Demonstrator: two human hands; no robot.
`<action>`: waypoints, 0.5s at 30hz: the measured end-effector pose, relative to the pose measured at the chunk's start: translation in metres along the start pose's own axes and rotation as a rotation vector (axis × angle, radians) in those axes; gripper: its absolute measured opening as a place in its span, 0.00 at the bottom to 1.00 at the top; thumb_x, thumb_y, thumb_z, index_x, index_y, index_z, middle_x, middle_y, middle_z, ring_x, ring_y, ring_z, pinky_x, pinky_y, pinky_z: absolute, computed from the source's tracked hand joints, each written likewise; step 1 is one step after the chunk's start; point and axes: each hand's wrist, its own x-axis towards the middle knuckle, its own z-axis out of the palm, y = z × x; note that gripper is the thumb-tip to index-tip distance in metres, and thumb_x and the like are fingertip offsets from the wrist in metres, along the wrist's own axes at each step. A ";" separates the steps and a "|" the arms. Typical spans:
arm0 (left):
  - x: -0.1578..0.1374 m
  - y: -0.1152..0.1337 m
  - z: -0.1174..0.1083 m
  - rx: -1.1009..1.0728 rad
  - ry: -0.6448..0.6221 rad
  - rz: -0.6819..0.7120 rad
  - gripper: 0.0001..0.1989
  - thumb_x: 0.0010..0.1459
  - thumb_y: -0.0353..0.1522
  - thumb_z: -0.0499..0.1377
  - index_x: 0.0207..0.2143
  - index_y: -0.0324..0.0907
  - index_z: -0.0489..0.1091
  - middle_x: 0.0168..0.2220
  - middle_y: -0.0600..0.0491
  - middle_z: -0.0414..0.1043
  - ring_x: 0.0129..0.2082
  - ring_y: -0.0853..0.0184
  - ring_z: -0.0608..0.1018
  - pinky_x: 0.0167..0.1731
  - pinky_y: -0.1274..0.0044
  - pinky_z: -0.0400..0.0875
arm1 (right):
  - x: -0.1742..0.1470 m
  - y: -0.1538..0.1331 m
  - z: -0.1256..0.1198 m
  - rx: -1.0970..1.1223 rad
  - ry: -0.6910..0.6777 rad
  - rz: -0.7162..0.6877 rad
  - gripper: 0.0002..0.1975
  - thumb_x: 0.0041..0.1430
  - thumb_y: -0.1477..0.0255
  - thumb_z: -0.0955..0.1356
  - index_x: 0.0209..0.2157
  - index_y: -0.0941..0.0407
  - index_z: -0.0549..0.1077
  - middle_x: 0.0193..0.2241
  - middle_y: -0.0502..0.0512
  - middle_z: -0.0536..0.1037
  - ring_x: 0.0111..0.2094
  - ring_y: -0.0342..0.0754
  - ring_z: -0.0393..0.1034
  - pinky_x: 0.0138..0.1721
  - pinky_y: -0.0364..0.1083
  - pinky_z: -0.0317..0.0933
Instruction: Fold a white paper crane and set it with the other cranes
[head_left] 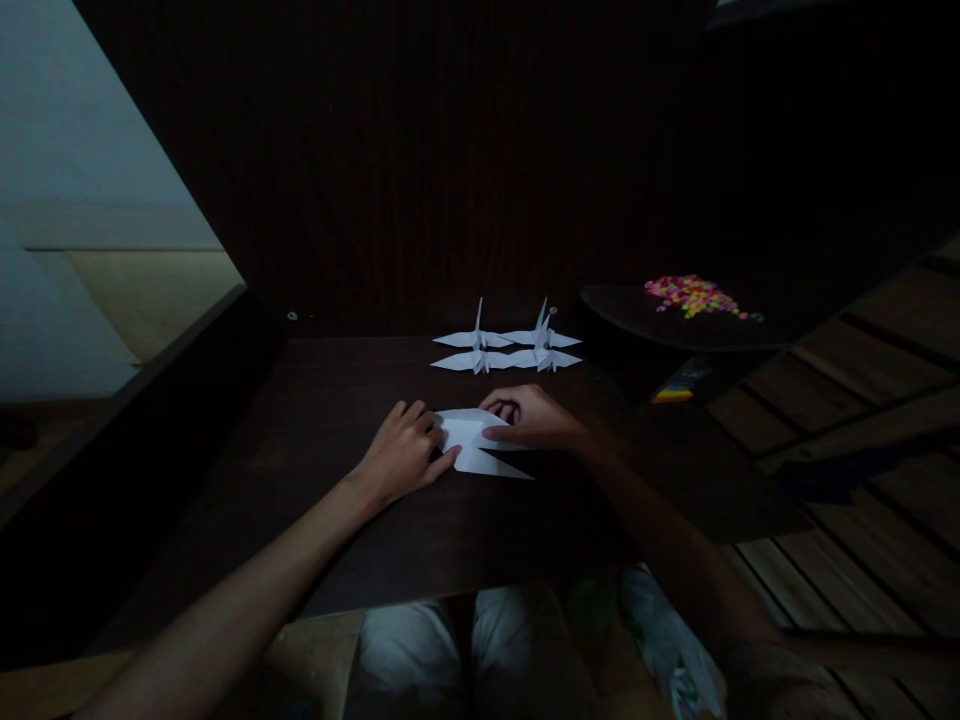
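Observation:
A partly folded sheet of white paper (466,430) lies on the dark wooden desk top (420,550), with a long pointed flap reaching to the right. My left hand (405,448) grips its left edge, the thumb pressed on top and the fingers curled beside it. From the right, my right hand (534,415) pinches the paper's upper right part between thumb and fingers. Behind the hands stand several white origami cranes (480,358) in two close rows, wings touching. The underside of the folded paper is hidden.
On a raised corner shelf (622,305) at the right sits a pile of small colourful pieces (694,295). A dark panel (450,150) rises behind the desk, and a low side wall (127,400) runs along the left. A slatted wooden surface (862,500) lies at the right.

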 end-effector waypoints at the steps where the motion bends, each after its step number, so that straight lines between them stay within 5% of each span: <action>1: 0.000 0.001 0.000 -0.009 0.011 0.008 0.20 0.62 0.42 0.51 0.31 0.38 0.76 0.32 0.43 0.72 0.40 0.54 0.69 0.43 0.61 0.63 | 0.000 -0.001 0.000 -0.019 0.009 -0.006 0.16 0.46 0.68 0.72 0.39 0.58 0.77 0.29 0.51 0.77 0.26 0.40 0.67 0.27 0.39 0.59; 6: 0.000 0.005 -0.001 -0.043 0.042 0.032 0.20 0.62 0.39 0.52 0.26 0.38 0.75 0.31 0.44 0.69 0.37 0.57 0.69 0.41 0.64 0.64 | 0.000 -0.001 0.003 -0.147 0.097 -0.048 0.10 0.49 0.71 0.71 0.36 0.57 0.78 0.29 0.51 0.78 0.29 0.43 0.69 0.30 0.41 0.60; 15: 0.000 0.006 -0.002 -0.070 0.055 0.033 0.17 0.63 0.37 0.51 0.30 0.37 0.75 0.46 0.42 0.66 0.42 0.57 0.67 0.40 0.65 0.65 | 0.005 0.009 0.014 -0.269 0.201 -0.138 0.09 0.54 0.73 0.69 0.39 0.57 0.77 0.37 0.55 0.79 0.38 0.49 0.73 0.41 0.46 0.61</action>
